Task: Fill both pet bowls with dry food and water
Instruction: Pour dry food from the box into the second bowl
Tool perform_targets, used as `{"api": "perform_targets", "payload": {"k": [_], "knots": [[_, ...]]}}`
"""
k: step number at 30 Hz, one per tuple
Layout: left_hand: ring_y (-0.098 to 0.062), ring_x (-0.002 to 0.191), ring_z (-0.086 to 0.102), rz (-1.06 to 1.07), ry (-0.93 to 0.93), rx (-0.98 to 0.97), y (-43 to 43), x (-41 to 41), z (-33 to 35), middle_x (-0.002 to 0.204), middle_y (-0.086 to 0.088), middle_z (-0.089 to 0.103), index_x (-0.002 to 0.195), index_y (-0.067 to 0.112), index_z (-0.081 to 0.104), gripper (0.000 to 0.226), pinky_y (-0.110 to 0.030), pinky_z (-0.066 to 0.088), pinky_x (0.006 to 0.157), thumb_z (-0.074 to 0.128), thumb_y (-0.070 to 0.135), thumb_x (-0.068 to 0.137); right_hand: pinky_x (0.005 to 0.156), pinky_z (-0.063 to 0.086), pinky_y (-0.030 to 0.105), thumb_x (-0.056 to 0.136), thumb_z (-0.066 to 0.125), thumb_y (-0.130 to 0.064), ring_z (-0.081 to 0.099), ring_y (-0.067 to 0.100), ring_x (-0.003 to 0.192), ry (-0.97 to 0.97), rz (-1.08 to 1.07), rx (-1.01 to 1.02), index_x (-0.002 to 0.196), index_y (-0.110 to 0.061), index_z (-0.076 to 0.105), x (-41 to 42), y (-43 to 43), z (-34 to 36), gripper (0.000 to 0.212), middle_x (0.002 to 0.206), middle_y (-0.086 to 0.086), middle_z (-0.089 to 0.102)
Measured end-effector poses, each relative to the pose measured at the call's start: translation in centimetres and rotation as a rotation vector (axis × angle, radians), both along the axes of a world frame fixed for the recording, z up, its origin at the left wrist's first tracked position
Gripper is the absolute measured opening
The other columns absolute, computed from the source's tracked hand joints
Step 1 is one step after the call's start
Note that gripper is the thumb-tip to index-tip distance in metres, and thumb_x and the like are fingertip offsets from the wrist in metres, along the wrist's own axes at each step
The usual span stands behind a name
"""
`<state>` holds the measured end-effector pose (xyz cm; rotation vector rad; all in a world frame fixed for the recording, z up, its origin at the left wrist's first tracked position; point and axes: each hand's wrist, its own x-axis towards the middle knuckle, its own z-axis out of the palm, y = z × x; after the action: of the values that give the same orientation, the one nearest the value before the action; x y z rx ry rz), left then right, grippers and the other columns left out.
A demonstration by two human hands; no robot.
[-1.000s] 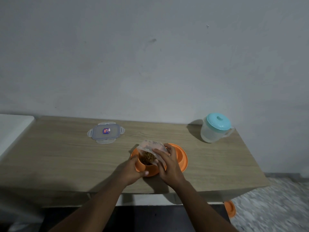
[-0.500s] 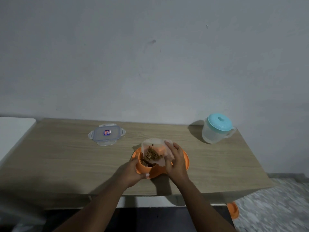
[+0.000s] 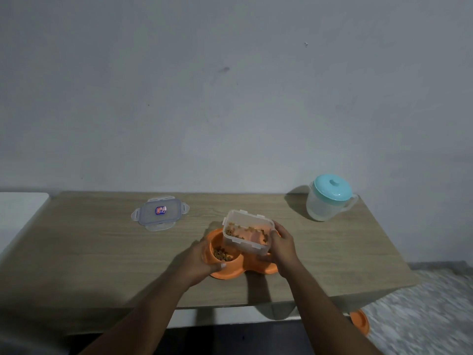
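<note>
The tub (image 3: 247, 233) has tipped back — kibble (image 3: 222, 253) now lies in the bowl (image 3: 225, 272); the right hand (image 3: 281, 245) clutches the tub. The left hand (image 3: 198, 260) grips the bowl's rim.

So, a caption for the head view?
Right hand holds tilted kibble container over orange double bowl; left hand grips its rim.

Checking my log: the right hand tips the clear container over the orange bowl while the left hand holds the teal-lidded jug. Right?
No. In the head view the left hand holds the orange bowl, not the teal-lidded jug, which stands untouched at the back right. The right hand tips the clear container as stated.
</note>
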<state>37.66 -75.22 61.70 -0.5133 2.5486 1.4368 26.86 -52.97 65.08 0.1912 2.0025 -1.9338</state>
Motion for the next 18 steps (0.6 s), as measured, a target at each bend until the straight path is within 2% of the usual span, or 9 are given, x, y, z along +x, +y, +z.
{"api": "perform_targets", "payload": {"k": [1, 4, 6, 9, 11, 14, 16, 18], "knots": [[-0.019, 0.127, 0.058, 0.011, 0.027, 0.032, -0.2, -0.2, 0.8, 0.139, 0.010, 0.059, 0.127, 0.075, 0.029, 0.105, -0.049, 0.052, 0.101, 0.074, 0.088, 0.033, 0.065, 0.061, 0.049, 0.101, 0.044, -0.024, 0.068, 0.027, 0.100, -0.005, 0.012, -0.014, 0.117, -0.039, 0.064, 0.0, -0.2, 0.2, 0.029, 0.112, 0.003, 0.070], [-0.016, 0.142, 0.042, 0.043, 0.069, 0.127, -0.8, -1.1, 3.1, 0.160, 0.006, 0.033, 0.153, 0.045, 0.013, 0.142, -0.049, 0.042, 0.113, 0.087, 0.074, 0.035, 0.063, 0.060, 0.047, 0.102, 0.042, -0.029, 0.069, 0.028, 0.100, -0.017, 0.054, -0.026, 0.119, -0.039, 0.062, -0.1, -1.2, 1.0, 0.028, 0.114, 0.004, 0.070], [-0.014, 0.145, 0.037, 0.045, 0.102, 0.227, -1.8, -1.7, 4.2, 0.162, 0.005, 0.027, 0.157, 0.033, 0.011, 0.139, -0.045, 0.040, 0.115, 0.096, 0.047, 0.049, 0.063, 0.060, 0.045, 0.103, 0.041, -0.032, 0.068, 0.030, 0.100, -0.008, 0.092, -0.026, 0.119, -0.040, 0.062, 0.0, -2.3, 1.6, 0.027, 0.115, 0.004, 0.069], [-0.011, 0.133, 0.053, 0.054, 0.143, 0.300, -3.3, -1.9, 5.2, 0.153, 0.001, 0.047, 0.158, 0.028, 0.017, 0.126, -0.036, 0.052, 0.103, 0.095, 0.024, 0.059, 0.064, 0.060, 0.049, 0.103, 0.040, -0.034, 0.068, 0.030, 0.102, 0.029, 0.183, -0.023, 0.120, -0.040, 0.062, 0.3, -4.5, 2.6, 0.028, 0.116, 0.002, 0.068], [-0.014, 0.128, 0.058, 0.093, 0.177, 0.312, -4.8, -1.3, 5.4, 0.146, -0.002, 0.054, 0.158, 0.023, 0.021, 0.113, -0.025, 0.056, 0.093, 0.089, 0.006, 0.069, 0.067, 0.061, 0.049, 0.104, 0.037, -0.034, 0.067, 0.028, 0.104, 0.071, 0.253, -0.009, 0.120, -0.040, 0.060, 0.9, -6.5, 3.0, 0.028, 0.117, 0.002, 0.067], [-0.019, 0.125, 0.061, 0.163, 0.200, 0.338, -7.0, -0.2, 5.2, 0.141, -0.006, 0.058, 0.157, 0.017, 0.024, 0.106, -0.019, 0.058, 0.083, 0.083, -0.005, 0.072, 0.087, 0.057, 0.051, 0.102, 0.036, -0.044, 0.063, 0.021, 0.112, 0.218, 0.313, 0.123, 0.133, -0.042, 0.048, 1.9, -9.3, 2.3, 0.034, 0.127, 0.000, 0.062], [-0.013, 0.116, 0.066, 0.187, 0.201, 0.349, -9.1, 1.1, 5.0, 0.129, 0.001, 0.066, 0.156, 0.019, 0.029, 0.103, -0.021, 0.058, 0.082, 0.083, -0.005, 0.072, 0.096, 0.054, 0.042, 0.100, 0.034, -0.049, 0.061, 0.013, 0.115, 0.308, 0.407, 0.236, 0.141, -0.038, 0.038, 3.1, -11.5, 2.2, 0.043, 0.129, -0.005, 0.061], [-0.003, 0.105, 0.069, 0.189, 0.189, 0.348, -10.0, 1.9, 4.4, 0.115, 0.012, 0.069, 0.154, 0.028, 0.029, 0.103, -0.021, 0.059, 0.081, 0.083, -0.005, 0.073, 0.089, 0.050, 0.014, 0.103, 0.033, -0.043, 0.057, 0.005, 0.115, 0.358, 0.466, 0.297, 0.149, -0.034, 0.023, 4.3, -12.1, 2.2, 0.048, 0.126, -0.015, 0.056]]}}
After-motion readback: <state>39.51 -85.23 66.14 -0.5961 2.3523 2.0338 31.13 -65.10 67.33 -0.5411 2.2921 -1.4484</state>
